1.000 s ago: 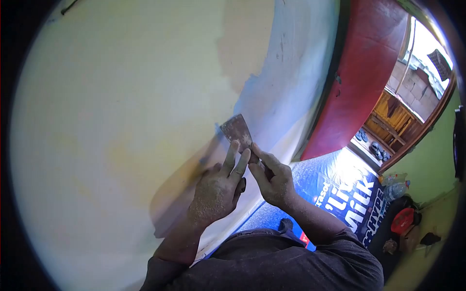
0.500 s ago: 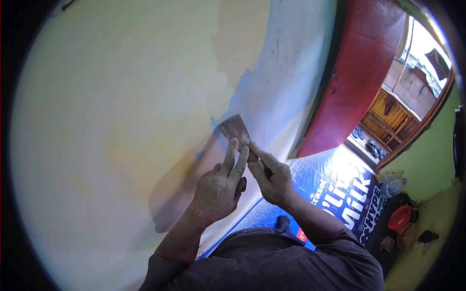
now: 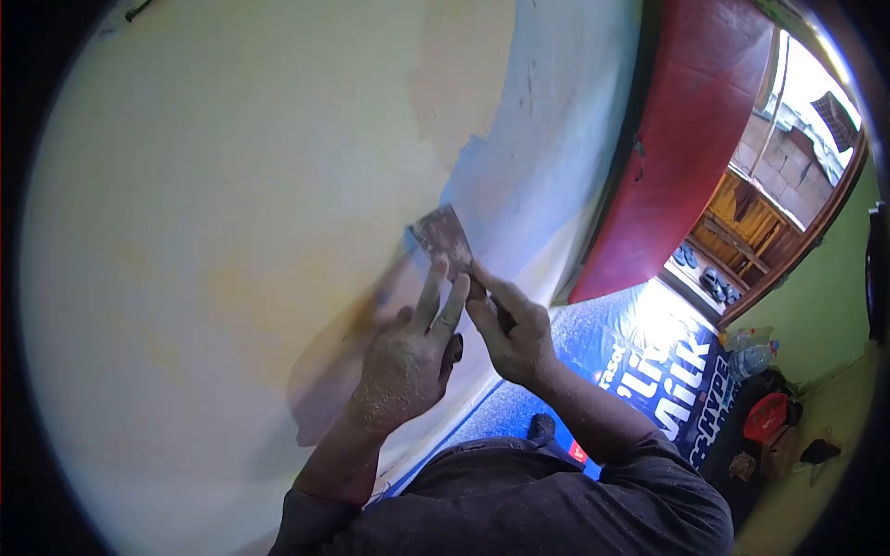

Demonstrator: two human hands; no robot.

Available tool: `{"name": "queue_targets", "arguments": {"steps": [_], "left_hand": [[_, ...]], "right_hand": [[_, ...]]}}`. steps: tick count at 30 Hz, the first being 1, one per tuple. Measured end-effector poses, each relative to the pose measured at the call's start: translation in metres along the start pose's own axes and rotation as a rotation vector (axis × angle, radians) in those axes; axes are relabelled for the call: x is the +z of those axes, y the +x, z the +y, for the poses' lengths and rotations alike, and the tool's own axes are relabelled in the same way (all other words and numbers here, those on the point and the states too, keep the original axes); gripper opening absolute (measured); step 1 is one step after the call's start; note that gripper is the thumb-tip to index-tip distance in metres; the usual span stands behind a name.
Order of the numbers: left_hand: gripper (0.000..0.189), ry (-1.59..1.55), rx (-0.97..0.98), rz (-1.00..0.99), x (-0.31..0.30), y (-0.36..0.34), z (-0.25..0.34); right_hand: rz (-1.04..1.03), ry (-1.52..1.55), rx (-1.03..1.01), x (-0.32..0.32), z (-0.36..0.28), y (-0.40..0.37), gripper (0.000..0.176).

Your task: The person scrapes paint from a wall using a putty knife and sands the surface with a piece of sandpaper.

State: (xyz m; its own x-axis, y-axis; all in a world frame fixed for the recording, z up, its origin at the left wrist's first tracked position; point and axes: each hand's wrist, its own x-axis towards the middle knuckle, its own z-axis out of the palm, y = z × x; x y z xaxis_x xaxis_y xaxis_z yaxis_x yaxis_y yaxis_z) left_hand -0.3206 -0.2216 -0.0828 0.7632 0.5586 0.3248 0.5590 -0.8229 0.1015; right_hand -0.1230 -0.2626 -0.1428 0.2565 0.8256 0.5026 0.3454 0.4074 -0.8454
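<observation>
Against the blue-patched wall point(image 3: 232, 176), a scraper point(image 3: 439, 232) is pinched by the right hand point(image 3: 516, 341) and touched by two spread fingers point(image 3: 430, 296) of the left hand point(image 3: 399, 366).

A dusty, worn metal scraper point(image 3: 441, 232) angles up-left along the wall point(image 3: 232, 167)

I have left arm point(image 3: 341, 468) and right arm point(image 3: 593, 410) angled inward, wrists point(image 3: 373, 422) well apart. Left hand point(image 3: 399, 366) dusty, two fingers point(image 3: 451, 310) straight, slightly parted. Right hand point(image 3: 521, 338) curled, index finger point(image 3: 499, 288) extended forward.
</observation>
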Motion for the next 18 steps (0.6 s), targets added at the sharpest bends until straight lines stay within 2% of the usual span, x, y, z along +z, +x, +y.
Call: {"name": "queue_targets", "arguments": {"steps": [3, 8, 10, 14, 18], "left_hand": [[0.095, -0.038, 0.031, 0.080, 0.001, 0.001, -0.002], [0.093, -0.017, 0.013, 0.024, 0.007, -0.001, -0.006], [0.093, -0.006, 0.002, 0.054, -0.002, 0.003, -0.002], [0.091, -0.007, 0.008, 0.091, -0.002, 0.003, -0.001], [0.090, -0.014, 0.010, -0.023, 0.008, -0.002, -0.008]], "right_hand": [[0.022, 0.018, -0.032, 0.003, -0.003, -0.002, 0.051], [0.015, 0.003, -0.021, 0.007, 0.011, -0.003, 0.051], [-0.016, -0.074, 0.030, -0.002, -0.011, 0.005, 0.051], [0.011, 0.025, -0.010, 0.001, -0.015, 0.006, 0.050], [0.026, -0.012, -0.036, 0.008, 0.013, -0.006, 0.050]]}}
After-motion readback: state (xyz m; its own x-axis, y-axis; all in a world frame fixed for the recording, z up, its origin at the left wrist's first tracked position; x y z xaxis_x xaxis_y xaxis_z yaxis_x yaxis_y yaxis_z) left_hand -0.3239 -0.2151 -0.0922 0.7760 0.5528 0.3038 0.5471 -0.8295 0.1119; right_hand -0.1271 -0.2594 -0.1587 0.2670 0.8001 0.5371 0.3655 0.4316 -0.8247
